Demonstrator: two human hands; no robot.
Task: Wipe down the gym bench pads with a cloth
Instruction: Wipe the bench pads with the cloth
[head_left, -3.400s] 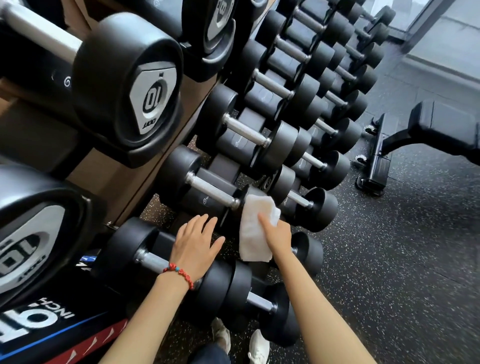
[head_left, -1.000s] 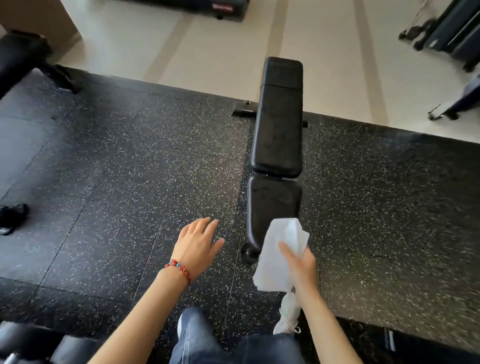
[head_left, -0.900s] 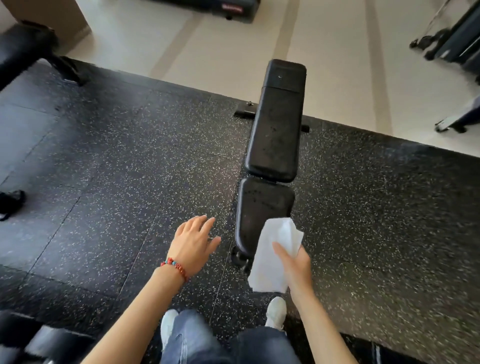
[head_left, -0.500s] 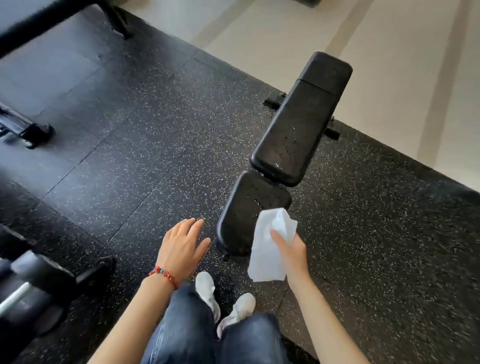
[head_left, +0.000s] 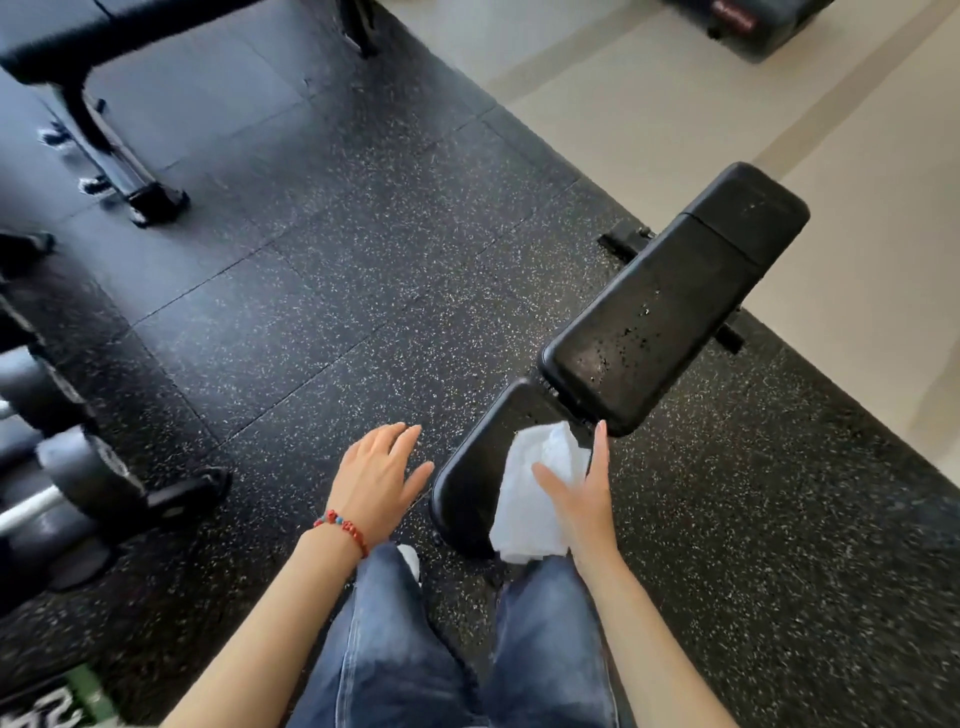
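The person stands at the near end of the bench, and the right hand (head_left: 582, 499) holds the white cloth (head_left: 535, 493) with its fingers (head_left: 601, 452) closed around one edge, the cloth hanging over the seat pad (head_left: 472, 478); I cannot tell if it already presses on the pad. The left hand (head_left: 374, 478) is empty, its fingers spread wide, hovering above the rubber floor (head_left: 311, 291) just beside the seat pad. The long back pad (head_left: 670, 312) lies beyond, with many small drops on it — this part looks not yet wiped. What can go wrong, I think: the cloth is held only by an edge and hangs bunched, so it may fold under the palm and only smear the drops, or slip down to the floor between the pads. The far end of the back pad is well apart, so reaching it from here may need a step along the side. Around: a dumbbell (head_left: 88, 478) on its rack at the left, another bench (head_left: 104, 36) further back. Nothing stands between the hands and the pads.
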